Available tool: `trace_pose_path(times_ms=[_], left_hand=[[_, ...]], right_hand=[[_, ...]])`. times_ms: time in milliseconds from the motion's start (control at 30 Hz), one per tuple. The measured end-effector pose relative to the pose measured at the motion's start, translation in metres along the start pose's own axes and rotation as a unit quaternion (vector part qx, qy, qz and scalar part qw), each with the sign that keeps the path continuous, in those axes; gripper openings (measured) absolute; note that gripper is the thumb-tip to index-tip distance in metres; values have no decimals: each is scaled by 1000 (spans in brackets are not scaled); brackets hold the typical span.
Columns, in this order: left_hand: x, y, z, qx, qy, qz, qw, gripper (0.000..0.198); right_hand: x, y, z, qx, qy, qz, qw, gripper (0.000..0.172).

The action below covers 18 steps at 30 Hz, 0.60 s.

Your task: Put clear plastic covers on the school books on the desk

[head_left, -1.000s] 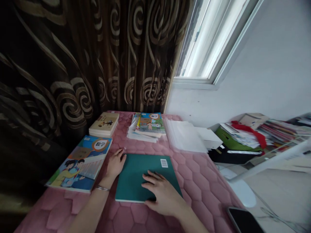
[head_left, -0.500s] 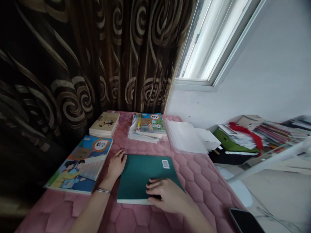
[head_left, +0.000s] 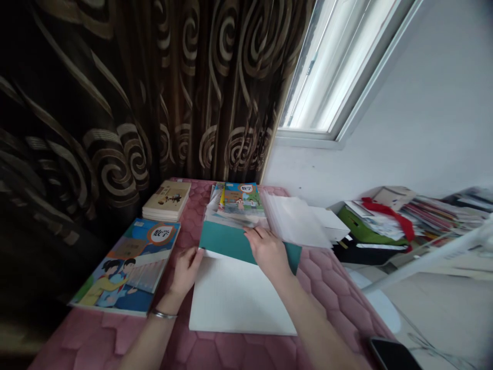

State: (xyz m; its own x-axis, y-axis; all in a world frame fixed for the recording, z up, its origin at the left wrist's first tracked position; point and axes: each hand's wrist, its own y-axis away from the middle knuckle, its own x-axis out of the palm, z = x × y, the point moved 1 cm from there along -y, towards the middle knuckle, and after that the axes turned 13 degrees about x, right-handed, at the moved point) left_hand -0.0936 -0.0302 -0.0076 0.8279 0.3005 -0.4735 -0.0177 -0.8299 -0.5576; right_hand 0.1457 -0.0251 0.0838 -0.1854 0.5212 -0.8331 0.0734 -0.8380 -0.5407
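A notebook (head_left: 239, 300) lies in front of me on the pink quilted cover, a blank white page facing up. Its green cover (head_left: 227, 239) is turned back toward the far side. My right hand (head_left: 267, 252) grips the green cover, fingers bent over it and the forearm crossing the page's right side. At the left end of the fold, my left hand (head_left: 187, 270) holds the notebook's edge, with its fingers curled and partly hidden. A silver bracelet (head_left: 165, 314) is on the left wrist. Left of that hand lies a blue math textbook (head_left: 133, 267).
A stack of tan books (head_left: 167, 200) stands at the back left. Another math textbook (head_left: 242, 198) rests on loose papers at the back, beside clear plastic sleeves (head_left: 296, 221). A phone (head_left: 395, 354) lies at the front right edge; piled papers (head_left: 370, 221) are beyond.
The green cover has been lifted and turned away from me, exposing the white page. My right hand moved forward with it. My left hand's fingers have curled at the notebook's left edge.
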Motion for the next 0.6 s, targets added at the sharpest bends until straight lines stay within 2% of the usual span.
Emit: trace_pose_path(times_ms=[133,233,433,500,600], left_hand=[[6,-3,-1,-3,27,21,999,40],[6,-4,0,-20,30,51,998,39],[7,-5,-2,10,20,82,996,37],[7,-6,-1,13,30,69,997,36],[7,-12,12,-41,22,-17,999,32]], right_hand=[[10,6,15,-44,-17,-29,998,42],[16,21,27,-70,-46,-21,996,38],[37,48,33,-35,-69,-3,997,36],[42,54,33,-23,-72,-13,997,36],[47,61,36,-31,-76,-29,996,37]])
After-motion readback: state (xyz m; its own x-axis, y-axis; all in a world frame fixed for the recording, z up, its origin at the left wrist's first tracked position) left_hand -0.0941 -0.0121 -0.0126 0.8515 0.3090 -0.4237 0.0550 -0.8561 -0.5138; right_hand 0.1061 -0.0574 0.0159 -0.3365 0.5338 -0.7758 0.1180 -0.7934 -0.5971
